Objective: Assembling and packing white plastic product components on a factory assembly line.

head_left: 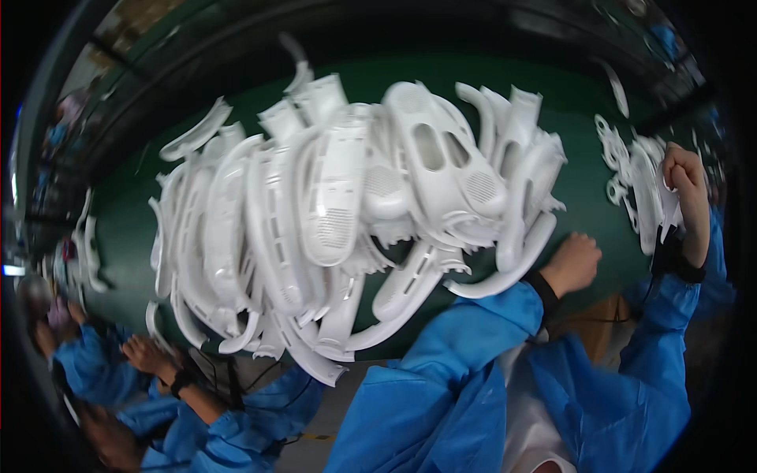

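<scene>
My left hand is closed, knuckles up, over the green tabletop at the right end of a big heap of white plastic shells. Whatever is inside its fingers, if anything, is hidden. Farther right, my raised right hand has its fingers curled in tightly. A thin white plastic piece shows just below those fingers and seems to be gripped, though blur hides the contact. Beside that hand lies a smaller group of white plastic parts. The heap holds long curved shells, some with oval openings and perforated ends.
The green table runs left to right under the heap. A person in blue sleeves sits at the left, one hand near the table edge. More white parts lie at the far left. A brown box is below the table edge.
</scene>
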{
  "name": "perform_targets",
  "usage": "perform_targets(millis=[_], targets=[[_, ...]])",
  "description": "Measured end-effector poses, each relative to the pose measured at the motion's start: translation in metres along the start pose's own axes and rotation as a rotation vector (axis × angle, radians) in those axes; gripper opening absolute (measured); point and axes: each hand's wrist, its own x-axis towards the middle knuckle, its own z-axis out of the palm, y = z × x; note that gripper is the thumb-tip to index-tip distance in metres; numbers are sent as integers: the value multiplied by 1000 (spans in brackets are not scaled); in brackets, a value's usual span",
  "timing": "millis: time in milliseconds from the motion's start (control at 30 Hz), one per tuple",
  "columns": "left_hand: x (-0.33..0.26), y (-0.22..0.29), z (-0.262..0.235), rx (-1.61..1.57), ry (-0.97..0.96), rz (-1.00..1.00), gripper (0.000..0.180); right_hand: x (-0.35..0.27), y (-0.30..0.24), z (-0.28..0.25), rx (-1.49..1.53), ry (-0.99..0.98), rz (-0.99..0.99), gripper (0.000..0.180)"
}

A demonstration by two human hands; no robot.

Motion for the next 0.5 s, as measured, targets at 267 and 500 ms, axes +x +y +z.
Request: perform_targets(millis=[267, 500], targets=[[-10, -14, -3, -8, -15, -16, 7, 214, -166, 130, -457, 65, -323, 25], [-10, -10, 23, -88, -1, -50, 12, 318, -223, 219, -598, -89, -461, 35]])
